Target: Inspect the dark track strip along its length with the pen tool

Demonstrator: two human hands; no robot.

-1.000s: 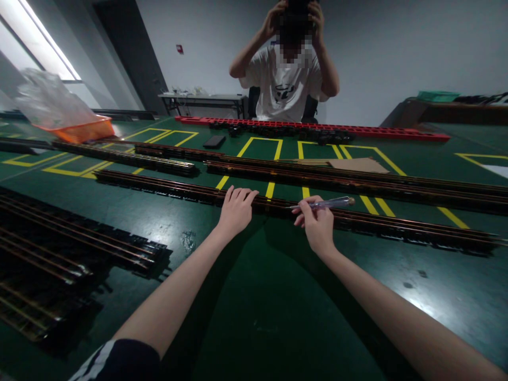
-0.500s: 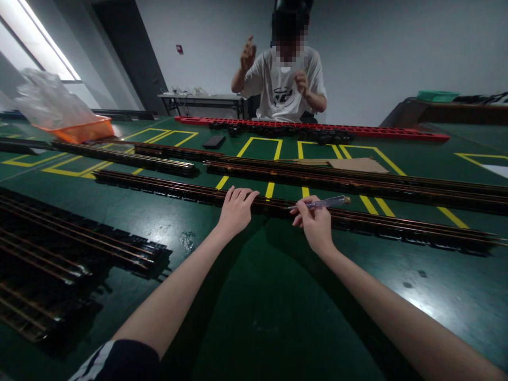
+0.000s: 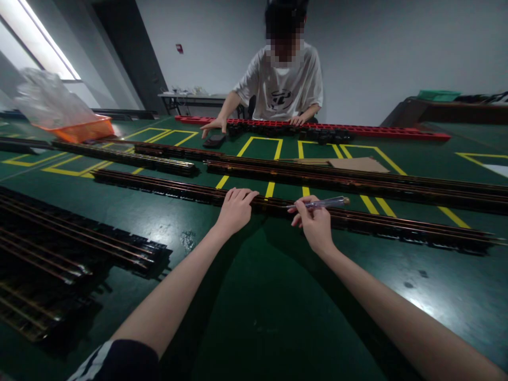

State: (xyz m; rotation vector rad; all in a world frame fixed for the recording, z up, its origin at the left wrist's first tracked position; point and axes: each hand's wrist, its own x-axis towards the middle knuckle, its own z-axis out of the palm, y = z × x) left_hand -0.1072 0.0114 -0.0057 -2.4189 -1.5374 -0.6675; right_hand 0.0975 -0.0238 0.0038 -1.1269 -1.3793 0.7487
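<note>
A long black rail [image 3: 397, 226] with copper-coloured bars along it lies across the green table in front of me. My left hand [image 3: 237, 209] is closed over its middle part, fingers across the top; the thumb is hard to make out. In my right hand [image 3: 315, 219] is a slim screwdriver [image 3: 327, 202] with a clear, purplish handle. It is held almost level, the handle end pointing right. Its thin tip points left and lies at the rail's upper side; whether it touches, I cannot tell.
Similar rails [image 3: 357, 182] lie just beyond, and several more [image 3: 79, 227] are stacked at left. Cardboard [image 3: 359, 165] lies behind them. Across the table a person [image 3: 283, 87] sits by a red slotted bar [image 3: 397, 131]. An orange basket [image 3: 79, 132] holds plastic bags.
The person opposite has lowered both hands, one reaching to the dark flat object on the table, the other down by the red bar. My hands have barely moved.
</note>
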